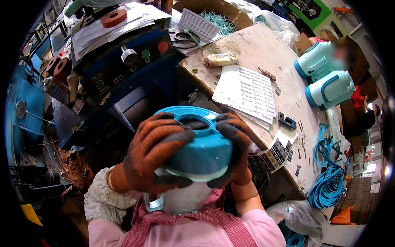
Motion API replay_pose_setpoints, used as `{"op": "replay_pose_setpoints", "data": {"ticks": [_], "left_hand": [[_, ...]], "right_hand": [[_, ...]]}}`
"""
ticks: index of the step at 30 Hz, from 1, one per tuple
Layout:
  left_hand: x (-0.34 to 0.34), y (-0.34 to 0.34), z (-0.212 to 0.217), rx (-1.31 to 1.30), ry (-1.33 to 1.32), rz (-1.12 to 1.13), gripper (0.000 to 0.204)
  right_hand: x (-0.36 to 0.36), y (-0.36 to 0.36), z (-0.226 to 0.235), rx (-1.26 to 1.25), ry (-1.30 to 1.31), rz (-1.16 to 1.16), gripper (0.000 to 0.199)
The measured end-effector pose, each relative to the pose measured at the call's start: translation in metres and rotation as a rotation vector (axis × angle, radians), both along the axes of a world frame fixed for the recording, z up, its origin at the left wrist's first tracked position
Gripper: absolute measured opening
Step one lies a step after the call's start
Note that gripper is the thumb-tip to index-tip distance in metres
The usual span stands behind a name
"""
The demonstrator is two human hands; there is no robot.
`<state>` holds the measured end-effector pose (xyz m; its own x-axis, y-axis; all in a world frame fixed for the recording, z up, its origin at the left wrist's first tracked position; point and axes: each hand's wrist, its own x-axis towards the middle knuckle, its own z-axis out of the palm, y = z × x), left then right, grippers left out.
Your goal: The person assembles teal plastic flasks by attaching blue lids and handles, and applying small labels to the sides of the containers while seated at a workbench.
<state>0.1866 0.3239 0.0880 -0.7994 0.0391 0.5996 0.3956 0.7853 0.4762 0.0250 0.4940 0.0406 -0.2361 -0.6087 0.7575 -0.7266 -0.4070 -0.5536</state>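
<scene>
Both my hands wear orange and black work gloves and grip a blue round reel housing (pixel 201 150) close to my chest. My left hand (pixel 154 150) wraps its left side with the fingers over the top rim. My right hand (pixel 235 148) clasps the right side, thumb near the rim. Under the blue part sits a white body (pixel 185 197) with a pale blue handle loop (pixel 153 202) at its lower left. The open top of the housing faces up and away from me.
A worn wooden bench (pixel 263 53) lies ahead right with sheets of label stickers (pixel 247 88), two finished blue-and-white reels (pixel 325 80) and coils of blue cable (pixel 327 185). A dark blue machine with knobs and buttons (pixel 127 61) stands ahead left. A person sits at the far right.
</scene>
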Motion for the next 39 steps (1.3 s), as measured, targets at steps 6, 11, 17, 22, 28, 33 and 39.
{"op": "replay_pose_setpoints", "data": {"ticks": [6,11,17,22,28,33,39], "left_hand": [[0.015,-0.007,-0.005,-0.105,-0.006,0.056,0.077],[0.009,-0.011,-0.001,-0.106,-0.115,0.066,0.077],[0.031,-0.019,-0.049,-0.086,-0.02,0.14,0.075],[0.015,-0.022,-0.059,0.108,-0.154,0.204,0.069],[0.012,-0.018,-0.085,0.037,-0.072,0.481,0.067],[0.012,-0.047,-0.107,-0.161,-0.173,0.516,0.078],[0.079,-0.025,-0.083,0.509,-0.088,0.405,0.063]], "right_hand": [[0.006,-0.008,-0.002,0.049,0.017,0.04,0.099],[0.009,-0.019,-0.013,0.076,0.071,-0.087,0.097],[0.015,-0.029,-0.036,0.074,0.175,-0.042,0.093],[0.025,-0.068,-0.05,0.15,0.009,-0.199,0.05],[0.029,-0.109,-0.091,0.152,-0.242,-0.215,0.024],[0.016,-0.121,-0.111,0.075,0.124,-0.184,0.032],[0.044,-0.131,-0.093,-0.286,0.334,-0.091,0.02]]}}
